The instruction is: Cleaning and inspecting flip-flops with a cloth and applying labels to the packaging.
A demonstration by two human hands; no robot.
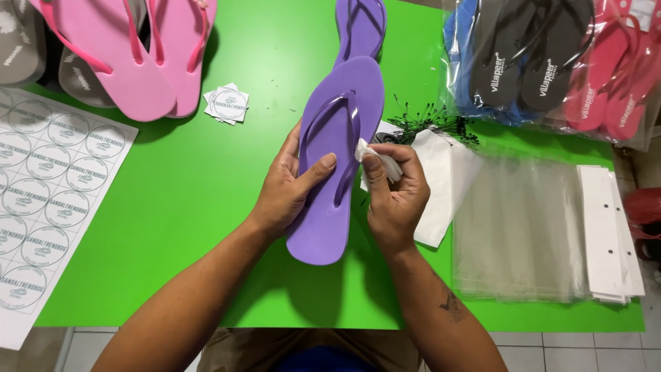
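My left hand [288, 184] grips a purple flip-flop [335, 131] from its left side, thumb lying across the sole, and holds it tilted above the green table [200, 207]. My right hand [394, 196] pinches a small crumpled white cloth [377, 157] against the flip-flop's right edge, beside the strap. A second purple flip-flop [361, 27] lies flat on the table just beyond the first one.
Pink flip-flops [131, 62] and grey ones [21, 41] lie far left. A sheet of round stickers [48, 186] and a few cut stickers [227, 103] sit at left. Bagged flip-flops [551, 62] are far right; clear bags [523, 227], white paper [441, 179] and black ties [430, 120] lie at right.
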